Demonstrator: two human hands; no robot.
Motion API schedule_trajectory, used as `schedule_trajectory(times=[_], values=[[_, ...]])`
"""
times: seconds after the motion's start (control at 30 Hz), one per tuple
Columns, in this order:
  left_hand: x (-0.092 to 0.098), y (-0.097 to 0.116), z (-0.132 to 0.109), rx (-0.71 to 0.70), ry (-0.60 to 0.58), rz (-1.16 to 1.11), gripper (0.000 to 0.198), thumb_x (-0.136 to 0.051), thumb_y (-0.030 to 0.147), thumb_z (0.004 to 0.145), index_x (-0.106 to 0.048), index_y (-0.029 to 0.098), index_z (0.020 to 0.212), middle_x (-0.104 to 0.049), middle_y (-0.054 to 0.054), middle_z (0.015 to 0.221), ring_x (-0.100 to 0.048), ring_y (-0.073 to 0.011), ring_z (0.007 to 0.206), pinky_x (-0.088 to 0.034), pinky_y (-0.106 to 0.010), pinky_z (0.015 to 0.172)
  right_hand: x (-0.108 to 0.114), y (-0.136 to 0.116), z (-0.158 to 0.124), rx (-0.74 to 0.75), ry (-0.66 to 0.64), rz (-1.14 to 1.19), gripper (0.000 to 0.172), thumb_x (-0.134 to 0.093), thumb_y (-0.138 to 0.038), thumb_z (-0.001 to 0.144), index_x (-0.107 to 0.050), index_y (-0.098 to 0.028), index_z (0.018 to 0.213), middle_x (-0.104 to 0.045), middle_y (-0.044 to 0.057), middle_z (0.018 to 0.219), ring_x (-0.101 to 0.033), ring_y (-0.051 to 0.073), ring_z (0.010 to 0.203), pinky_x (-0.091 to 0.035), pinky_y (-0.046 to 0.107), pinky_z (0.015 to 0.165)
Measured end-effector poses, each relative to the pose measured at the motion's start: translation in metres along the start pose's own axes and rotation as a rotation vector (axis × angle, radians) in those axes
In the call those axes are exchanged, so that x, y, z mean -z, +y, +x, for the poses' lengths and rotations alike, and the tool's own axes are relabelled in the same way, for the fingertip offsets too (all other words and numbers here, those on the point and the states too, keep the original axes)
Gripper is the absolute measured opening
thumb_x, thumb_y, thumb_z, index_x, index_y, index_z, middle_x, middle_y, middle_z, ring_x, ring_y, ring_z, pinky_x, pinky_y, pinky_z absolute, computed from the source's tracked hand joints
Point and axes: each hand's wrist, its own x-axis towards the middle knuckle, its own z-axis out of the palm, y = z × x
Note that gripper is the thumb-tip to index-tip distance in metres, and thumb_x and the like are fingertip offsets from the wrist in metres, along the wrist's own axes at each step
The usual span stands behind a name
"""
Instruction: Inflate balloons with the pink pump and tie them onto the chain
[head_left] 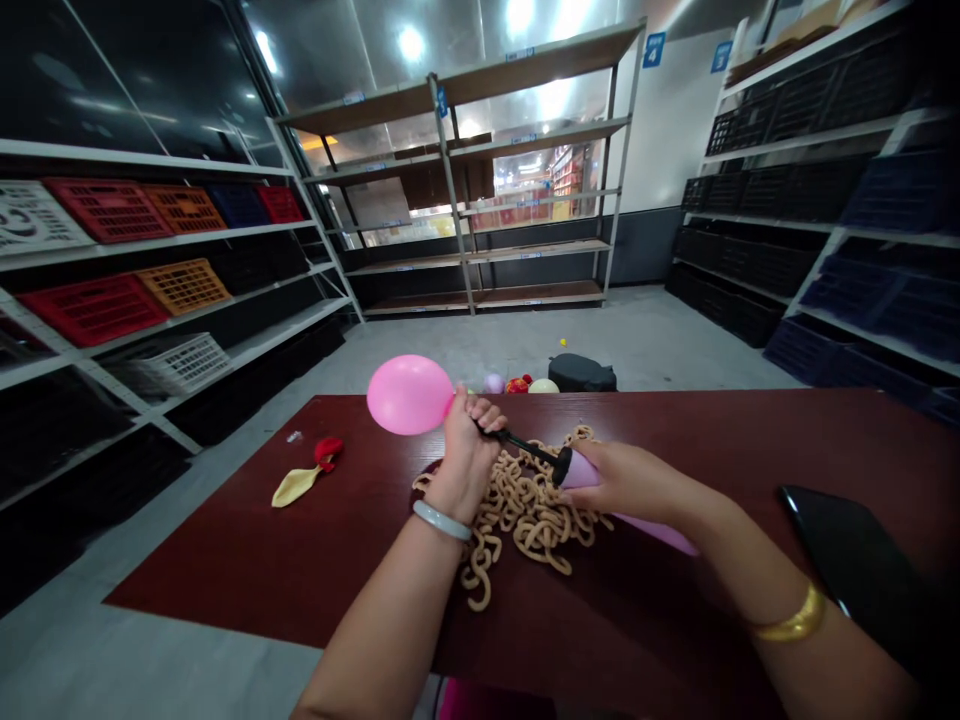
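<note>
My left hand [472, 440] is closed round the black end of a balloon pump, where the neck of an inflated pink balloon [409, 395] also meets my fingers. A black rod [529, 446] runs from that hand to the pump's purple barrel [583, 470]. My right hand [626, 482] wraps round this barrel, whose far end shows beneath my wrist. Below both hands lies a heap of tan, chain-like loops [536, 510]. How the balloon's neck sits on the pump is hidden by my left fingers.
On the dark red table [225, 560] lie a limp cream balloon [295, 488] and a red one [328, 453]. At the right is a black flat device [847, 550]. Beyond the table are small balloons [517, 385] and a dark bag [581, 373]. Shelves with crates [112, 207] flank the room.
</note>
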Motion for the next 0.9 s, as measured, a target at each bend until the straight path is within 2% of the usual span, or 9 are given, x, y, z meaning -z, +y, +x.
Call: schedule_trajectory(times=[0.13,0.23,0.33,0.53,0.67,0.77,0.9], values=[[0.010,0.039,0.012,-0.061,0.007,-0.054,0.042,-0.048,0.024,0.093,-0.024,0.020,0.060,-0.028,0.008,0.043,-0.028,-0.0041,0.034,-0.024,-0.019,0.039,0.010,0.005,-0.004,-0.028,-0.071,0.028,0.049,-0.062,-0.057,0.074,-0.062,-0.024,0.110,-0.070,0.007,0.103,-0.064,0.025,0.090,-0.040,0.028,0.068],[0.011,0.042,0.012,-0.062,0.007,-0.066,0.041,-0.047,0.022,0.094,-0.024,0.020,0.060,-0.029,0.008,0.043,-0.028,-0.0044,0.034,-0.024,-0.020,0.039,0.014,0.009,-0.006,0.000,-0.082,0.023,0.050,-0.061,-0.056,0.075,-0.061,-0.025,0.115,-0.070,0.006,0.106,-0.064,0.025,0.091,-0.041,0.029,0.070],[0.007,0.024,0.008,-0.057,0.002,-0.077,0.041,-0.046,0.023,0.095,-0.025,0.019,0.060,-0.029,0.007,0.043,-0.028,-0.0039,0.035,-0.024,-0.019,0.040,0.013,0.012,-0.006,0.003,-0.063,-0.054,0.051,-0.060,-0.057,0.075,-0.059,-0.025,0.115,-0.070,0.007,0.105,-0.064,0.026,0.089,-0.041,0.030,0.070],[-0.007,-0.031,-0.012,-0.020,0.088,-0.016,0.046,-0.051,0.034,0.093,-0.024,0.019,0.060,-0.024,0.008,0.044,-0.024,-0.0043,0.034,-0.019,-0.020,0.039,0.002,0.006,-0.002,0.021,0.025,-0.176,0.045,-0.056,-0.061,0.078,-0.059,-0.023,0.102,-0.071,0.007,0.096,-0.066,0.025,0.082,-0.037,0.029,0.061],[-0.014,-0.060,-0.030,-0.027,0.096,0.033,0.047,-0.054,0.042,0.091,-0.027,0.019,0.060,-0.028,0.007,0.046,-0.028,-0.0060,0.036,-0.023,-0.021,0.039,-0.007,-0.001,0.003,0.018,0.107,-0.243,0.045,-0.056,-0.063,0.077,-0.056,-0.023,0.097,-0.070,0.007,0.091,-0.067,0.026,0.080,-0.034,0.029,0.058],[-0.018,-0.065,-0.036,-0.037,0.087,0.061,0.047,-0.053,0.044,0.091,-0.028,0.019,0.061,-0.030,0.007,0.047,-0.029,-0.0061,0.037,-0.025,-0.021,0.040,-0.014,-0.010,0.006,-0.025,0.173,-0.298,0.044,-0.059,-0.062,0.075,-0.054,-0.023,0.096,-0.070,0.007,0.089,-0.067,0.027,0.079,-0.033,0.029,0.058],[-0.022,-0.048,-0.031,-0.066,0.061,0.082,0.045,-0.053,0.042,0.092,-0.030,0.019,0.060,-0.028,0.007,0.045,-0.026,-0.0054,0.035,-0.022,-0.020,0.039,-0.017,-0.024,0.006,-0.084,0.276,-0.358,0.036,-0.055,-0.055,0.081,-0.054,-0.022,0.094,-0.070,0.008,0.087,-0.067,0.026,0.080,-0.035,0.029,0.059]])
